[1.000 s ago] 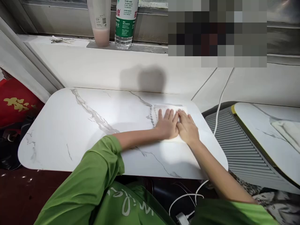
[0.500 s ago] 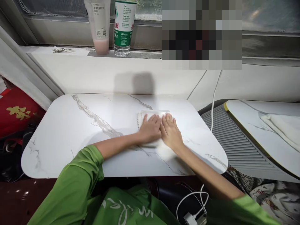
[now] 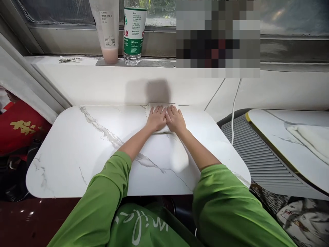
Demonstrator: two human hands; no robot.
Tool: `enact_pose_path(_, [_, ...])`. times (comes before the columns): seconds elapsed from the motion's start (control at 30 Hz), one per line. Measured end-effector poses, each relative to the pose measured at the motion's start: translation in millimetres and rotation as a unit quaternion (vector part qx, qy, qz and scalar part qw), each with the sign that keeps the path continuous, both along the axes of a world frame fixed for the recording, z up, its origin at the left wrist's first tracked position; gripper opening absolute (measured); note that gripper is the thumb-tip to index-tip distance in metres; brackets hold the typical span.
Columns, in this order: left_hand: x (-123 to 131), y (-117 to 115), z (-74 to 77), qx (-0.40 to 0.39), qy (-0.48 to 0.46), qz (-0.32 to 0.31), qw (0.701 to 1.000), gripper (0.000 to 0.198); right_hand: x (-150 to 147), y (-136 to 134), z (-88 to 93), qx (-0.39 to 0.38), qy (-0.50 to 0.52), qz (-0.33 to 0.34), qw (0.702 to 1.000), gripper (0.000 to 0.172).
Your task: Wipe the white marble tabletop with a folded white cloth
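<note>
A folded white cloth (image 3: pixel 163 130) lies on the white marble-patterned table (image 3: pixel 77 151), up against its far edge by the wall. My left hand (image 3: pixel 156 119) rests flat on the left part of the cloth, fingers stretched forward and a little apart. Beside it, my right hand (image 3: pixel 176 119) lies flat on the cloth's right part, also with fingers extended. The two hands touch or nearly touch at the thumbs. Much of the cloth is hidden under them.
On the window ledge stand a pinkish drink cup (image 3: pixel 110 39) and a water bottle (image 3: pixel 134 36), with hairpins (image 3: pixel 69 60) to the left. A white cable (image 3: pixel 232 113) hangs right of the table. Further right, a second marble-patterned surface (image 3: pixel 272 132) holds a folded white cloth (image 3: pixel 311 137).
Both hands have slid the cloth away from me and slightly left, from the table's middle to its far edge. My arms are stretched further forward.
</note>
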State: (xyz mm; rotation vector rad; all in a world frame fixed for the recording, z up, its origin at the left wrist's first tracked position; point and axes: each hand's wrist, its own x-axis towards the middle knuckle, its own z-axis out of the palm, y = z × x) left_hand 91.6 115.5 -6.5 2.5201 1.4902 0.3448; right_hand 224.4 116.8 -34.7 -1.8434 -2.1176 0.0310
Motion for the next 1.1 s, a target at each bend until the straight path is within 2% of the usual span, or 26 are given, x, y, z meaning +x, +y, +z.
enact_pose_path(0.1, [-9.8,-20.0,2.9,-0.002,0.016,-0.038,0.999,0.052,-8.9,-29.6,-3.0,-0.004,0.001,-0.038,0.999,0.057])
enact_pose_path(0.2, [-27.6,-53.3,6.0,0.006,0.033,-0.084,0.996,0.051,-26.0,-72.7,-3.0,0.008,0.003,-0.036,0.999,0.059])
enact_pose_path(0.33, [-59.9,-117.4,6.7,0.029,0.047,-0.081,0.995,0.051,-57.3,-142.9,-2.6,0.031,0.022,0.011,0.999,0.058])
enact_pose_path(0.47, [-94.2,-182.7,8.8,0.042,0.061,-0.085,0.994,0.054,-80.0,-205.4,-1.4,0.017,0.026,0.057,0.998,0.059])
enact_pose_path(0.53, [-108.1,-205.0,11.7,0.038,0.066,-0.082,0.994,0.056,-81.8,-220.7,0.7,-0.009,0.03,0.096,0.995,0.06])
enact_pose_path(0.6, [-117.3,-215.6,15.4,0.028,0.064,-0.081,0.994,0.057,-79.1,-220.6,4.8,-0.045,0.026,0.14,0.989,0.063])
enact_pose_path(0.67, [-120.7,-213.6,19.2,0.008,0.056,-0.083,0.995,0.056,-76.7,-206.6,10.5,-0.07,0.014,0.18,0.981,0.064])
enact_pose_path(0.77, [-116.2,-190.8,23.6,-0.044,0.044,-0.053,0.997,0.054,-80.1,-171.0,17.0,-0.067,0.002,0.208,0.976,0.061])
enact_pose_path(0.9, [-107.7,-138.0,24.0,-0.073,0.019,0.009,0.997,0.056,-93.9,-114.3,14.7,-0.026,0.022,0.169,0.985,0.056])
enact_pose_path(1.0, [-107.4,-91.5,20.9,-0.04,-0.004,0.024,0.999,0.05,-103.7,-65.8,11.9,-0.019,0.006,0.162,0.987,0.053])
enact_pose_path(1.1, [-109.3,-47.5,18.5,0.0,-0.019,0.07,0.997,0.042,-113.2,-18.2,14.6,-0.003,-0.017,0.175,0.984,0.05])
